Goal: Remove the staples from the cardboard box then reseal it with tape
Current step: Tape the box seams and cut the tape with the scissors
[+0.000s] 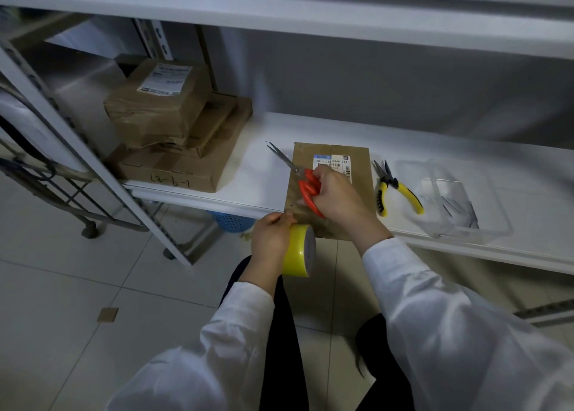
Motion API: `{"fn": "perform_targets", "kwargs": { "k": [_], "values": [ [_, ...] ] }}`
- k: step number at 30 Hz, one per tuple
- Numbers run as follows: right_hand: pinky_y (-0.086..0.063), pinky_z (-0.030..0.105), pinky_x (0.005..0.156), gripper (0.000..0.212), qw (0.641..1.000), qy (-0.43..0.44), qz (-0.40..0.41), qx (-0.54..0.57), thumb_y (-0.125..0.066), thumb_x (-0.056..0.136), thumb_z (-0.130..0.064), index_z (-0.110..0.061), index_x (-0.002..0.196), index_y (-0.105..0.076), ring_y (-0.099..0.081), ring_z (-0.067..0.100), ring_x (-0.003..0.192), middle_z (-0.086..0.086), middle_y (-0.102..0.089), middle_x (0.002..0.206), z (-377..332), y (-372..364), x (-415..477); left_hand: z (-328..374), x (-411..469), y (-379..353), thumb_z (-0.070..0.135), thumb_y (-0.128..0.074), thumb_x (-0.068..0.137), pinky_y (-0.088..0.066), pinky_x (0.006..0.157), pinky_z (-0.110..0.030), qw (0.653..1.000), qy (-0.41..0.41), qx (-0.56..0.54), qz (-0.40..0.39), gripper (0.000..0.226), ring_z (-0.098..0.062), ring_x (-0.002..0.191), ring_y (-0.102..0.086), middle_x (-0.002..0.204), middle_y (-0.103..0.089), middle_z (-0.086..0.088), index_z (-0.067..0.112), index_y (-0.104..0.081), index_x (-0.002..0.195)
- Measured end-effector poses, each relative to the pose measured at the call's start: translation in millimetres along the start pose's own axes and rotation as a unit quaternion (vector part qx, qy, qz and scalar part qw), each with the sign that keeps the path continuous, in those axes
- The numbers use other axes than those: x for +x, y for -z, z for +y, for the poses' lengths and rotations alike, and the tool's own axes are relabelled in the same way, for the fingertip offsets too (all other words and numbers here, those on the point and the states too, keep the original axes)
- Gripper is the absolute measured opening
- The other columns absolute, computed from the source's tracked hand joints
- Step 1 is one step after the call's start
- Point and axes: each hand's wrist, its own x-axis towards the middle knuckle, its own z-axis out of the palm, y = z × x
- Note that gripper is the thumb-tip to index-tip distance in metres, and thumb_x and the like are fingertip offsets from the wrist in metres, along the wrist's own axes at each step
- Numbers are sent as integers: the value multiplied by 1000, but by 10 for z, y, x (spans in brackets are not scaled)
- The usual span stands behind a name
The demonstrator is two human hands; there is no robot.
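I have the cardboard box lying flat on the white shelf, its near end hanging just over the shelf's front edge and its long axis running away from me. My left hand is curled round the yellow roll of tape, which it holds touching the box's near left corner, fingertips pinched at that edge. My right hand sits over the middle of the box, fingers clamped through the red handles of the scissors.

The blades are nearly together and point away and to the left, off the box's far side. The roll sits the opposite way, towards me and below that hand. I judge the cut calls for swinging the tips round to the near edge, and the right hand is close enough to do it. I cannot make out the stretch of tape itself.
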Motion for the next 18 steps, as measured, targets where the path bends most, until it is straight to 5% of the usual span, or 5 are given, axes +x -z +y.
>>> {"fn": "perform_targets", "kwargs": {
  "k": [8,18],
  "values": [
    [-51,40,88,63,1000,-18,-6,-23,-78,74,-33,-13,124,-45,-58,28,107,9,-61,116,29,51,16,-20,35,15,26,-56,91,-36,84,-28,1000,10,-7,-9,25,-19,89,-49,86,-58,1,18,-63,68],
    [-47,37,78,48,994,-2,106,-13,-70,82,-32,-8,117,-48,-60,31,97,14,-63,106,-80,-116,6,1,83,-12,26,-61,85,-38,83,-28,998,34,-50,-8,27,-22,87,-53,73,-60,3,20,-57,59]
  ]
}}
